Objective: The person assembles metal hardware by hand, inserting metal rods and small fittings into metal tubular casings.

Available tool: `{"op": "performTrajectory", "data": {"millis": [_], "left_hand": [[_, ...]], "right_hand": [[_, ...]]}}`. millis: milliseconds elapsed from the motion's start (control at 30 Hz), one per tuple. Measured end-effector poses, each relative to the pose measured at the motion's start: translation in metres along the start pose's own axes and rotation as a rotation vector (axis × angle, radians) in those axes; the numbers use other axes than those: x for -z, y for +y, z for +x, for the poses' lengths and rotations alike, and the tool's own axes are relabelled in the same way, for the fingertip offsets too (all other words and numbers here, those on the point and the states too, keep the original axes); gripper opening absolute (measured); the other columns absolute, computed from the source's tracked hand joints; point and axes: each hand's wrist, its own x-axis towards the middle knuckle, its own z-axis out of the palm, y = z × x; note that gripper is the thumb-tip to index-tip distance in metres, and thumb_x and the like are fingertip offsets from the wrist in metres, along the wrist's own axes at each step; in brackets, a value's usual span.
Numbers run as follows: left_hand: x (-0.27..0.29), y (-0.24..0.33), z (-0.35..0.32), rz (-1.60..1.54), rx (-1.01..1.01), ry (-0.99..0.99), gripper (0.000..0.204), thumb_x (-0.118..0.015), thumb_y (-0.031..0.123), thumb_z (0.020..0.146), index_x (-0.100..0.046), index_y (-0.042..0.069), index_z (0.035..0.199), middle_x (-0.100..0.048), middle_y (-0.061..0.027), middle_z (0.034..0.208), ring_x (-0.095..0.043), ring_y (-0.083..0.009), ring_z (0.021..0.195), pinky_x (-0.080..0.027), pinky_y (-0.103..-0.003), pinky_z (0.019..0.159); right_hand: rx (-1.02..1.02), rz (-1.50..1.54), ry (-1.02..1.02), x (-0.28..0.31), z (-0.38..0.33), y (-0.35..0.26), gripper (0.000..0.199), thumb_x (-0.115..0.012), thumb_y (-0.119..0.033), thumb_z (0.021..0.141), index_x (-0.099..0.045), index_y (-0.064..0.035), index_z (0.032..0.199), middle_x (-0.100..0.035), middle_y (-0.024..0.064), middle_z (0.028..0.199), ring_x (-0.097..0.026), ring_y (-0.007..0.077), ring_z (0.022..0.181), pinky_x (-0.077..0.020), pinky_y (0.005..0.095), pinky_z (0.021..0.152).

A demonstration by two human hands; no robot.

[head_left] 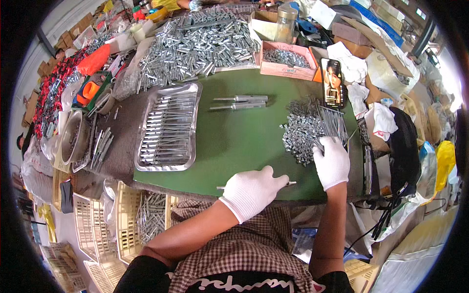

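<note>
We see our left hand in a white knit glove [253, 189] curled shut round a thin grey metal bolt [291, 183], its two ends poking out either side of the fist at the near edge of the flat green mat [234, 136], w/ our right hand in a matching white glove [332, 161] just beside it to the right, fingers bent down into a heap of small shiny nuts and washers [300, 133]; we can't tell if those fingers pinch anything. Long thin silver rods [332, 122] lie fanned on the heap's right side, touching it. Beyond the heap, a black phone w/ a lit screen [333, 83] lies flat near a shallow pink cardboard box of small nuts [287, 59]. Mid-mat, well apart from both hands, two stubby silver sleeve bolts [240, 102] lie side by side. To the left, a rectangular pressed aluminium tray [169, 127], dull and ribbed at the rim, holds rows of assembled bolts laid parallel. Behind it, a big loose pile of zinc-bright bolts [195, 46] spreads across the back of the table. Far left: a round steel bowl [73, 136], orange plastic bits [93, 61], red-handled parts. Right side is crowded w/ crumpled white cloths [349, 66], cardboard and a yellow bag [444, 161]. Cream slotted plastic crates [128, 215] sit below the table's near edge, left of our checked lap
</note>
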Motion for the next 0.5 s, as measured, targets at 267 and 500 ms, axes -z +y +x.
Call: {"op": "performTrajectory", "data": {"millis": [267,500], "left_hand": [[0.001,0.000,0.003,0.014,-0.007,-0.033,0.017,-0.059,0.019,0.085,-0.063,0.024,0.100,-0.052,-0.0083,0.076,-0.059,-0.0229,0.051,-0.049,-0.037,0.045],[-0.006,-0.002,0.004,-0.052,-0.154,0.139,0.025,-0.062,0.012,0.079,-0.065,0.018,0.102,-0.063,0.0022,0.104,-0.060,-0.0184,0.053,-0.050,-0.034,0.046]], "right_hand": [[0.092,0.310,0.052,0.014,-0.014,-0.008,0.014,-0.068,-0.005,0.083,-0.063,-0.0034,0.096,-0.065,0.0135,0.088,-0.065,0.0280,0.076,-0.0510,0.0353,0.070],[-0.097,0.702,-0.271,0.021,-0.042,-0.041,0.020,-0.066,0.000,0.078,-0.063,-0.0017,0.098,-0.064,0.0040,0.083,-0.060,0.0093,0.074,-0.0497,0.0263,0.069]]}}
